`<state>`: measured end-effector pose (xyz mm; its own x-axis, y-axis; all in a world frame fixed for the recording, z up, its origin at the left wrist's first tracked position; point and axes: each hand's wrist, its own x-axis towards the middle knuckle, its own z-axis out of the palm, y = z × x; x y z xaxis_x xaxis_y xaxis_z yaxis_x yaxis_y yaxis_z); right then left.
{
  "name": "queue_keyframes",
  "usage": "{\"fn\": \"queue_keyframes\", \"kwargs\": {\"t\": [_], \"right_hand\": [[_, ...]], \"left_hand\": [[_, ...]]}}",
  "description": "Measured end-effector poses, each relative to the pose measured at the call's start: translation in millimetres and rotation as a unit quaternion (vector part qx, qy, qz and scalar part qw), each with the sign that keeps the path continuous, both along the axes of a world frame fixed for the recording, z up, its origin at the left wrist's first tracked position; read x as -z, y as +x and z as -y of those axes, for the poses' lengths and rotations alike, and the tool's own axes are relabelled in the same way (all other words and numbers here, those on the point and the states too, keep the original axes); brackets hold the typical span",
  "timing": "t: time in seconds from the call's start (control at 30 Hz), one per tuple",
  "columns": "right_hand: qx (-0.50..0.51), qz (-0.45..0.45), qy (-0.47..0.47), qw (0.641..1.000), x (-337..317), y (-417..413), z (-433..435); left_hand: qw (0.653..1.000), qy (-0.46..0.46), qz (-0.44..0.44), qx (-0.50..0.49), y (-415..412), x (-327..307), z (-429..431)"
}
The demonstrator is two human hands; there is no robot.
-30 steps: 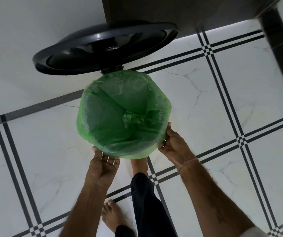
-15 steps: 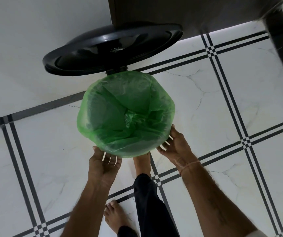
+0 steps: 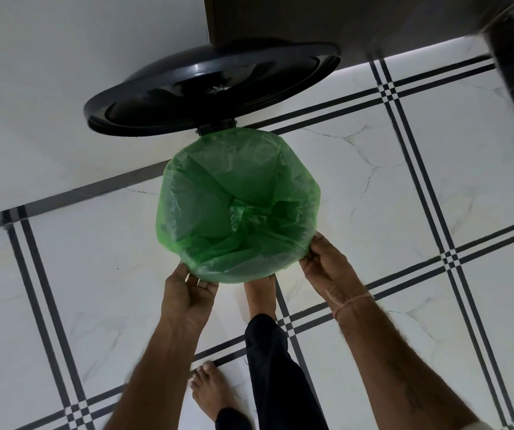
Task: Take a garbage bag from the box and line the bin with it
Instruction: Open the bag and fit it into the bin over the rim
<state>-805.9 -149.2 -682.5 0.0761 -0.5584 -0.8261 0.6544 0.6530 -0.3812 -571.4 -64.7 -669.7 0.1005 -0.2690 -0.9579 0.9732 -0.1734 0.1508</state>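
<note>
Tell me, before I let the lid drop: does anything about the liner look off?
Nothing stands out. The green bag is folded over the bin's rim all around; only its bunched, knotted bottom sits crumpled inside.

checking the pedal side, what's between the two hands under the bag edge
In the head view, a bare foot sits between the left hand and right hand, below the green bag.

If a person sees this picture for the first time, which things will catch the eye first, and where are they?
First comes the bright green garbage bag, spread over the mouth of the bin in the middle of the view. Just behind it stands the black lid, tipped open. At the bag's near edge, the left hand and right hand touch the plastic from either side, above a white tiled floor with dark lines.
</note>
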Motion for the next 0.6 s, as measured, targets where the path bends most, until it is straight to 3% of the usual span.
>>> {"fn": "queue_keyframes", "kwargs": {"t": [0.2, 0.33, 0.6], "right_hand": [[-0.021, 0.015, -0.033, 0.999, -3.8, -7.0, -3.5], [-0.094, -0.046, 0.038, 0.994, -3.8, -10.3, 1.9], [-0.028, -0.024, 0.041, 0.998, -13.5, -8.7, 8.6]], "left_hand": [[0.99, -0.022, 0.101, 0.095, 4.3, -8.4, -8.7], [0.979, -0.015, 0.153, 0.133, 11.3, -7.6, -9.7], [0.997, -0.004, 0.03, 0.07, 17.2, -6.5, 8.0]]}}
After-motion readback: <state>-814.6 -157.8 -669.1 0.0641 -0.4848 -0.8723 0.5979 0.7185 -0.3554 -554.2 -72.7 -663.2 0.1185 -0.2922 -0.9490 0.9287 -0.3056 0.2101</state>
